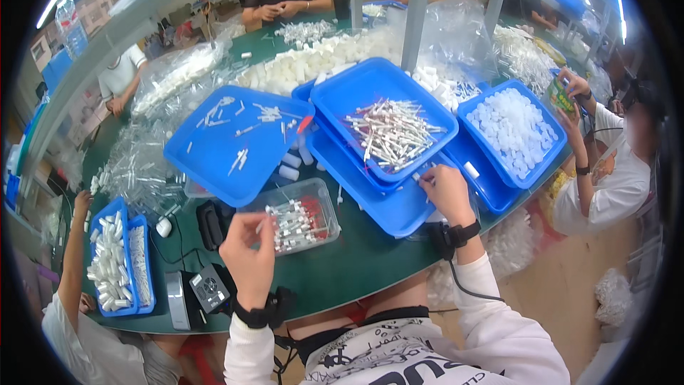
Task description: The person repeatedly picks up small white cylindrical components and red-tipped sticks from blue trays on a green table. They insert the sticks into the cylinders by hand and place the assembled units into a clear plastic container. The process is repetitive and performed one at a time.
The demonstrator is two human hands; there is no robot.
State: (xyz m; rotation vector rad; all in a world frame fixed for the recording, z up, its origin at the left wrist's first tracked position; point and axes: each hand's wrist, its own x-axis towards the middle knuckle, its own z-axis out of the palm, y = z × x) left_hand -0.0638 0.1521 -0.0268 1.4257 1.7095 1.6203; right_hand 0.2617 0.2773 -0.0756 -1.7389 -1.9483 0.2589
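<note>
Slim white sticks (pixel 392 134) are heaped in the top blue tray (pixel 370 82), just beyond the right hand (pixel 449 192). The dark green table (pixel 338 281) spans the view, with a grey metal frame (pixel 417 18) rising behind that tray. Crumpled clear plastic bags (pixel 146 164) cover much of the table's left, and a long bank of white pieces (pixel 313 64) runs behind the trays. A co-worker (pixel 609 178) at right holds a green packet (pixel 559 96). A black fan-fronted box (pixel 210 289) stands beside the left hand (pixel 249 249).

The top tray sits over lower blue trays (pixel 399 217), partly hiding them. Left of it, a wide blue tray (pixel 214 150) bears scattered small parts (pixel 240 160); to the right, another blue tray (pixel 525 180) is full of translucent caps (pixel 514 132). A clear plastic box (pixel 329 207) holds red-and-white parts (pixel 296 219).

The left hand is at that box's left side, thumb and fingertips drawn together. The right hand's fingertips are drawn together over the lower trays, apart from the heap. Whether either pinches a piece cannot be told.
</note>
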